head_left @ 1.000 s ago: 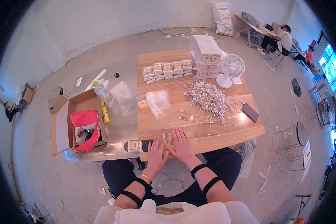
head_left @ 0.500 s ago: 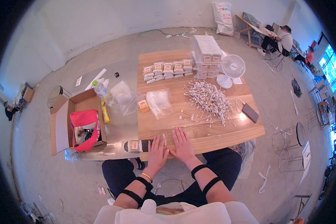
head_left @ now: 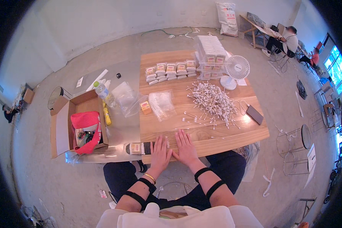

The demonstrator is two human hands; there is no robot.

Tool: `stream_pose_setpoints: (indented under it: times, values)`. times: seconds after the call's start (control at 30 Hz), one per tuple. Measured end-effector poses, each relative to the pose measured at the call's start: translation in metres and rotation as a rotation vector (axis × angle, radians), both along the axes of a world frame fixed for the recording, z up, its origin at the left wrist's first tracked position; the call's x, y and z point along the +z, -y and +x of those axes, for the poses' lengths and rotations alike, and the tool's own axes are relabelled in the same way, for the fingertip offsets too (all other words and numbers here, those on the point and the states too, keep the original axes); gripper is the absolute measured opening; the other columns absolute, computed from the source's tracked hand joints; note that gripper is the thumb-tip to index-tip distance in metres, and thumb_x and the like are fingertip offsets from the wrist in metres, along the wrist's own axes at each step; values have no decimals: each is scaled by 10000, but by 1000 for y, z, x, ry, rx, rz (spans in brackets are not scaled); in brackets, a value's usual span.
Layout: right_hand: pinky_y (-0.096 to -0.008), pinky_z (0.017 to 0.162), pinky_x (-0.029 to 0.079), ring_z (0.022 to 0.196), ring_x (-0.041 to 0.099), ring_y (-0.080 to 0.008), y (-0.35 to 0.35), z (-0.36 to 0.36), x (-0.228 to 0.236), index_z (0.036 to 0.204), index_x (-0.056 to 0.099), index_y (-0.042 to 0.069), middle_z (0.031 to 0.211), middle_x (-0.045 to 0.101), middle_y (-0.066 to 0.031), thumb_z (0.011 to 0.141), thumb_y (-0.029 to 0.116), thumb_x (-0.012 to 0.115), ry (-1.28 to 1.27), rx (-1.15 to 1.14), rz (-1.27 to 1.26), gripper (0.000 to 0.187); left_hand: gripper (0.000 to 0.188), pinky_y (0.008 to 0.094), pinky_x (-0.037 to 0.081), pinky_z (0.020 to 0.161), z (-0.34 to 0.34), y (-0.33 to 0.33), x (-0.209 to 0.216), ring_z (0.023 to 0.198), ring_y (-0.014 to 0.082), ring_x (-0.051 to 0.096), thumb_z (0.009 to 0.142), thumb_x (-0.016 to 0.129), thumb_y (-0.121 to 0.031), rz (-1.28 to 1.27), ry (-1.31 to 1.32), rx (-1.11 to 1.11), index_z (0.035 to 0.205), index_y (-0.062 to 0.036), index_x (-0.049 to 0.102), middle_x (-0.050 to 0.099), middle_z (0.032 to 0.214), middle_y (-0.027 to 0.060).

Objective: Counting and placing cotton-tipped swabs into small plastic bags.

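Note:
My left hand (head_left: 160,154) and my right hand (head_left: 185,148) lie flat at the near edge of the wooden tabletop, fingers stretched forward and thumbs nearly meeting. Between them sits a neat row of cotton swabs (head_left: 171,142), bordered by a hand on each side; parts of it may be hidden under my fingers. Just left of my left hand, a small filled packet of cotton swabs (head_left: 136,148) with a label rests on a dark pad (head_left: 147,148). Farther off is a big loose pile of cotton swabs (head_left: 212,100), with a few strays (head_left: 190,118) nearer me.
Filled packets (head_left: 171,69) stand in rows at the back, beside a stacked clear tray (head_left: 212,57) and a white fan (head_left: 237,68). Clear bags (head_left: 161,104), an orange label stack (head_left: 145,107), a power bank (head_left: 255,114), a bottle (head_left: 102,90) and a cardboard box (head_left: 62,127) lie around.

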State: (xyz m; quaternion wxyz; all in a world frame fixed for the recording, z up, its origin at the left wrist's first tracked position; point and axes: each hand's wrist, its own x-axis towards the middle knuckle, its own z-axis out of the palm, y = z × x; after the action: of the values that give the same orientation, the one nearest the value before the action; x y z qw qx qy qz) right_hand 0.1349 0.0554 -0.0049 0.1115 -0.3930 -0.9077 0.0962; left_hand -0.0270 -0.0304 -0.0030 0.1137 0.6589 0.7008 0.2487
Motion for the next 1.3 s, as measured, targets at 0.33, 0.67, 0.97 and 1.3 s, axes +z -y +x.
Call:
stream_pose_setpoints:
  times: [0.33,0.67,0.97,1.3]
  values:
    - [-492,1299,126,1596,155,-351,-1,-1,3,1610,243,-35,1698,201,-235,936,455,569,63,18,-10,895,723,612,86,1261,6,-16,-8,1567,354,231,1042,473,-485,-12,-144,-115,1575,-8,364,320,1652,187]
    - [-492,1294,123,1591,152,-382,-3,-2,4,1605,246,-56,1691,208,-254,936,605,540,55,10,-49,985,372,536,362,1113,9,-89,4,1250,353,525,961,615,-245,142,-65,-34,1283,-59,625,593,1324,138]
    - [-498,1291,122,1588,157,-387,0,0,1,1595,254,-74,1688,211,-257,969,645,499,-17,6,-16,984,166,494,462,995,-20,-128,7,1129,347,598,899,670,-155,-102,93,-182,1057,-119,704,671,1094,108]
    - [-504,1286,151,1583,180,-376,0,-2,5,1580,278,-86,1675,251,-249,959,631,522,25,18,26,980,123,485,485,949,-29,-127,10,1053,355,617,862,707,-172,-19,46,-195,939,-77,718,662,996,123]
